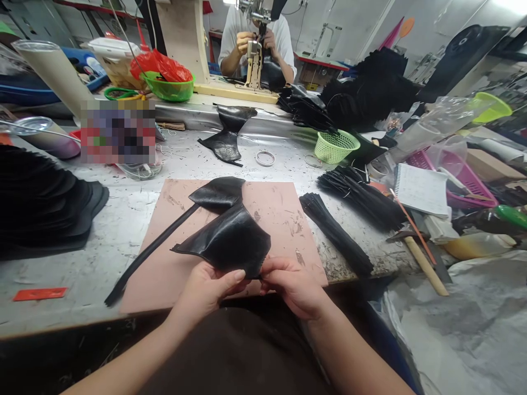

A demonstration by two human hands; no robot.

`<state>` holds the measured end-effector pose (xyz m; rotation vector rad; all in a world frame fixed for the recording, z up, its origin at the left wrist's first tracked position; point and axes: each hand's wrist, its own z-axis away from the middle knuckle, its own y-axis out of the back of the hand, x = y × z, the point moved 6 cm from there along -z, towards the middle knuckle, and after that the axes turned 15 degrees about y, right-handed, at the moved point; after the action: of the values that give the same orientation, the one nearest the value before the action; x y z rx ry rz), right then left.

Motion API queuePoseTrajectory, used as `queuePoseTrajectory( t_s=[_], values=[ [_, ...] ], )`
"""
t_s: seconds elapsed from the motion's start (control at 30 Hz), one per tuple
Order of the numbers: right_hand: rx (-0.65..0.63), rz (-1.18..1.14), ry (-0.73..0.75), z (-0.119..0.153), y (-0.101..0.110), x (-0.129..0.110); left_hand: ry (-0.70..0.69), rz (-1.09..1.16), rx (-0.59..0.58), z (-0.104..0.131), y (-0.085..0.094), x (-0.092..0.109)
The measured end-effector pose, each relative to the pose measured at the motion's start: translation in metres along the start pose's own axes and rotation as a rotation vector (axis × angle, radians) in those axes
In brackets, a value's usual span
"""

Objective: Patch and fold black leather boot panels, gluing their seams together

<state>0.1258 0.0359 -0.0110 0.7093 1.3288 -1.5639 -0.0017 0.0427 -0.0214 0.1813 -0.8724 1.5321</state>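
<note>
Black leather piece [230,238] held over pink board [284,214]
Its near edge is clamped by fingers of the left hand [209,285], and pinched between those of the right hand [293,282].

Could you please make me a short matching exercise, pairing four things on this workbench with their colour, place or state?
Column one
1. Nearest black leather piece
2. Spiral notebook
3. Board
4. Small flat strip

Column two
A. Dull pink, lying beneath the hands
B. Orange-red, to the left of everything pink-brown in front of the wearer
C. Pinched by the left hand and the right hand
D. White page facing up, at the right of the bench

Right pairs: 1-C, 2-D, 3-A, 4-B
</note>
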Motion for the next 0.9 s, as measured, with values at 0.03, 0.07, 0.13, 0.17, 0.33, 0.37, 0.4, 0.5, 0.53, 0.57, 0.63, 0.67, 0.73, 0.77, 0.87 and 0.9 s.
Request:
queuePoseTrajectory(
  t_s=[0.03,0.07,0.13,0.17,0.33,0.37,0.4,0.5,0.53,0.57,0.63,0.67,0.73,0.77,0.87,0.9],
  values=[
    [0.005,-0.003,0.001,0.000,0.000,0.000,0.002,-0.004,0.002,0.000,0.000,0.000],
    [0.014,-0.007,-0.002,0.000,0.000,-0.001,0.004,-0.005,0.001,0.001,-0.001,0.000],
    [0.027,-0.012,-0.020,0.001,0.000,0.000,0.008,-0.010,-0.007,0.001,-0.001,-0.001],
    [0.025,-0.012,-0.032,0.001,-0.001,0.000,0.012,-0.016,-0.010,0.000,-0.001,-0.002],
    [0.015,-0.022,-0.028,0.000,-0.002,0.000,0.008,-0.024,0.005,-0.002,0.000,-0.005],
    [0.022,-0.026,-0.019,0.000,-0.001,-0.001,-0.002,-0.017,0.008,-0.001,-0.001,-0.004],
    [0.026,-0.027,-0.013,-0.001,-0.001,-0.001,-0.009,-0.013,0.005,0.000,-0.002,-0.003],
    [0.017,-0.006,-0.003,-0.001,-0.003,-0.003,0.011,-0.020,-0.073,0.003,-0.012,0.000],
    [0.007,0.003,0.003,-0.001,-0.004,-0.003,0.018,-0.018,-0.102,0.004,-0.014,0.001],
    [-0.003,0.011,0.010,-0.001,-0.005,-0.004,0.020,-0.018,-0.128,0.004,-0.016,0.002],
    [-0.022,0.023,0.019,-0.001,-0.006,-0.004,0.007,-0.045,-0.159,0.003,-0.017,0.002],
    [-0.031,0.031,0.024,-0.001,-0.007,-0.003,-0.001,-0.079,-0.158,0.002,-0.016,0.002],
    [-0.041,0.044,0.033,-0.001,-0.008,-0.002,-0.018,-0.163,-0.122,-0.001,-0.012,0.000],
    [-0.039,0.043,0.036,-0.002,-0.008,-0.002,-0.021,-0.194,-0.092,-0.003,-0.008,-0.001],
    [-0.006,0.027,0.039,-0.003,-0.004,0.002,0.012,-0.220,-0.026,-0.006,0.000,-0.005],
    [0.004,0.021,0.034,-0.003,-0.002,0.004,0.033,-0.218,-0.020,-0.006,0.000,-0.006]
  ],
)
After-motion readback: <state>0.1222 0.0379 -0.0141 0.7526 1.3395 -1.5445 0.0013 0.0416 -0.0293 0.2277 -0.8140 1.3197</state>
